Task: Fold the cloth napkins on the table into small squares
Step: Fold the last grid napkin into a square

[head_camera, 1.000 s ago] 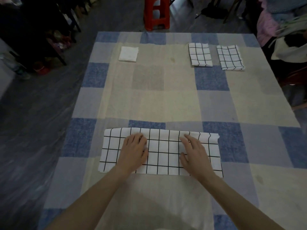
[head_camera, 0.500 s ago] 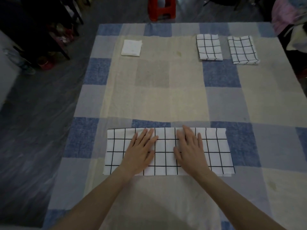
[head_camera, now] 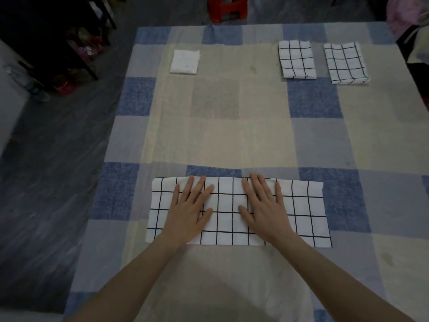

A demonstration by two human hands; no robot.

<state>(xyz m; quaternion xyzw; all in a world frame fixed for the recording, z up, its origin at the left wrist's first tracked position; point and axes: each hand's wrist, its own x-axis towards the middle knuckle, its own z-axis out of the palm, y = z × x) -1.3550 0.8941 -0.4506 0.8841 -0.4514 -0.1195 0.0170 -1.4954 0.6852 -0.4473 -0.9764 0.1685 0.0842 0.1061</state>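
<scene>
A grid-patterned napkin point(head_camera: 232, 210), white with black lines, is laid as a long horizontal strip at the near edge of the table, on the blue, grey and cream checked tablecloth point(head_camera: 232, 135). Its far edge looks like a fold line; layering cannot be confirmed beyond that.

The left hand point(head_camera: 189, 210) is pressed flat on the strip's left-centre, fingers straight and slightly spread, tips reaching the far edge. The right hand point(head_camera: 264, 210) is pressed flat on the right-centre, fingers straight and spread, tips also at the far edge. Nothing is gripped by either hand; both palms are down on the cloth. A gap of bare napkin is left between the two thumbs. Both ends of the strip are left uncovered.

At the far right of the table, two folded grid napkins are seen side by side, apart from each other: one point(head_camera: 297, 59) nearer the centre, one point(head_camera: 346, 63) nearer the right edge. At the far left, a plain white folded napkin point(head_camera: 185, 62) is placed, well apart from the other two.

A red stool point(head_camera: 226, 8) is seen on the floor beyond the far table edge. Dark furniture point(head_camera: 46, 38) is seen at far left.
</scene>
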